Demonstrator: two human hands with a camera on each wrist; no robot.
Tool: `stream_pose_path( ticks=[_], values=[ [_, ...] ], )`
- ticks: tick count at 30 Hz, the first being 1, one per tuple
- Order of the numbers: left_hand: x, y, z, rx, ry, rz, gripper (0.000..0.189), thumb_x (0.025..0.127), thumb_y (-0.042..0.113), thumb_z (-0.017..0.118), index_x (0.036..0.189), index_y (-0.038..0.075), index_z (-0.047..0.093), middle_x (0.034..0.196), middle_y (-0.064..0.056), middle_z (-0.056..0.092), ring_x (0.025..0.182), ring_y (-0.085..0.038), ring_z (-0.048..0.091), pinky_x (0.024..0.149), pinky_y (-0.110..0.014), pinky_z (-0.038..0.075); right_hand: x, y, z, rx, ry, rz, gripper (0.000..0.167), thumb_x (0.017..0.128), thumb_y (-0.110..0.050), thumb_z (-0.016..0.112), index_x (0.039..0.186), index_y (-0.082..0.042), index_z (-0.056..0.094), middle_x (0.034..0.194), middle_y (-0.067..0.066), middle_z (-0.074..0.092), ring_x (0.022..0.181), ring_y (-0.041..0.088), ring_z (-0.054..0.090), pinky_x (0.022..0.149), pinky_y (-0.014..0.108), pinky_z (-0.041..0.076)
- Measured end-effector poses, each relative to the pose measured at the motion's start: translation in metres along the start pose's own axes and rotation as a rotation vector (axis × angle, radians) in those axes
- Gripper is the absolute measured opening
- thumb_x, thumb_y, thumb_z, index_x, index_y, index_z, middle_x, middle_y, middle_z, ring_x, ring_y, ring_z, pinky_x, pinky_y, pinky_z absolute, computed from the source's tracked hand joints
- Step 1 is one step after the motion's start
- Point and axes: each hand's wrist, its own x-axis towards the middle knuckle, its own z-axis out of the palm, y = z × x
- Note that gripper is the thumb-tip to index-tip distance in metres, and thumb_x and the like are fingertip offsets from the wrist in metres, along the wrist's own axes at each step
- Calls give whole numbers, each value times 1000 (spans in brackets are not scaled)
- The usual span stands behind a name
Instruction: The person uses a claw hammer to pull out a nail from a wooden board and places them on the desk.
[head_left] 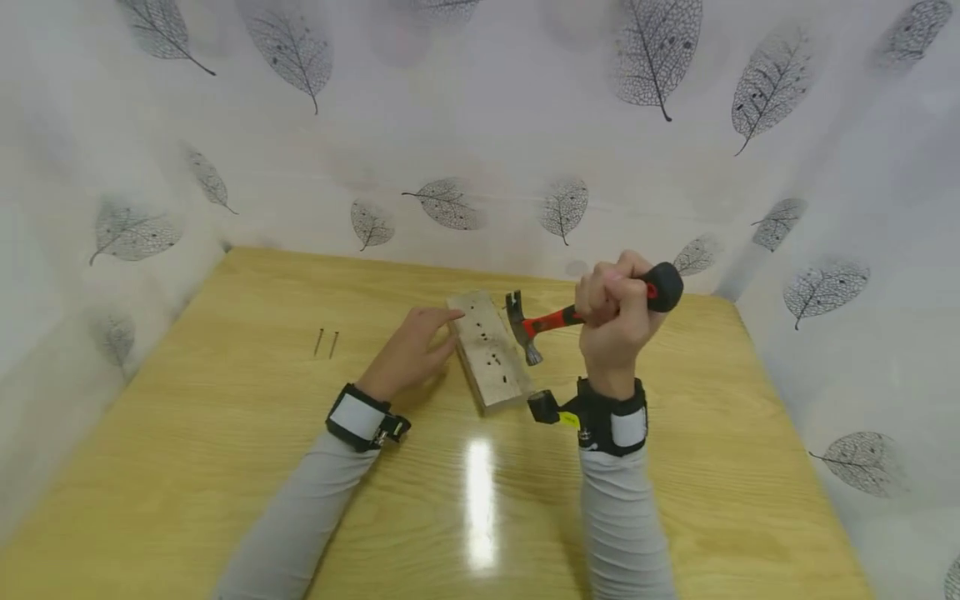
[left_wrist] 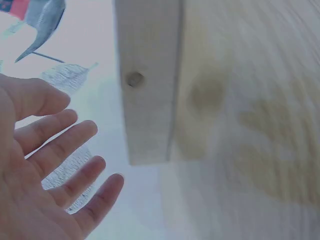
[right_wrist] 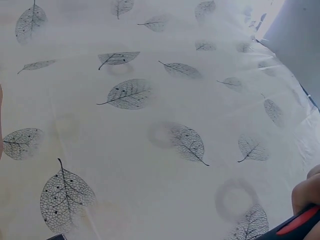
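Note:
A claw hammer (head_left: pixel 551 321) with a red and black handle is raised in my right hand (head_left: pixel 615 325), its fingers wrapped round the grip. The steel head hangs beside and above the right edge of a wooden block (head_left: pixel 471 333). Several dark spots and holes run along the top of that block, which lies on the table. At its left side is my left hand (head_left: pixel 412 350), fingers loosely extended, with a fingertip at the far left edge. In the left wrist view the block's side (left_wrist: pixel 150 115) shows a round knot, and that hand's fingers are spread.
Two nails (head_left: pixel 333 345) lie on the wooden table (head_left: pixel 247 417), left of the left hand. Walls (head_left: pixel 495 133) covered in a leaf pattern close off the back and both sides. A wrist-worn camera (head_left: pixel 543 407) sticks out from the right wrist toward the block.

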Motion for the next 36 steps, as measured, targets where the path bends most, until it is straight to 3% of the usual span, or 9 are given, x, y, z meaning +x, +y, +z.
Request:
stream_pose_path(
  ticks=[5, 12, 21, 29, 36],
  values=[
    [4, 15, 3, -41, 18, 48, 43, 101, 15, 60, 143, 7, 56, 141, -12, 60, 135, -31, 47, 115, -49, 40, 3, -19, -1, 14, 5, 12, 38, 87, 2, 51, 60, -5, 25, 48, -3, 17, 38, 6, 14, 36, 21, 12],
    [3, 21, 2, -79, 66, 100, 41, 100, 12, 61, 141, 6, 57, 142, -10, 58, 135, -31, 47, 116, -49, 38, 2, -27, 7, 39, -11, 41, 38, 87, 0, 51, 61, -7, 25, 48, -3, 17, 39, 5, 13, 36, 19, 12],
    [4, 39, 3, -153, 75, 215, 45, 98, 6, 63, 142, 6, 56, 142, -11, 60, 133, -29, 50, 115, -47, 39, -2, -29, 17, 11, -98, 56, 42, 89, -3, 52, 60, -6, 23, 48, -2, 17, 37, 6, 14, 35, 21, 12],
    [4, 35, 5, -139, 124, 230, 24, 97, 10, 67, 120, 5, 70, 121, -10, 72, 113, -27, 61, 100, -45, 50, -7, -26, 23, -44, -111, 89, 39, 88, -3, 48, 60, -6, 22, 46, -2, 18, 36, 7, 15, 34, 21, 14],
    [4, 29, 0, -157, 154, 225, 13, 93, 9, 71, 105, 6, 75, 105, -8, 75, 97, -25, 66, 87, -47, 56, -9, -23, 28, 12, -87, 138, 39, 88, -2, 48, 61, -7, 21, 47, -3, 18, 37, 6, 14, 34, 20, 13]
  ],
)
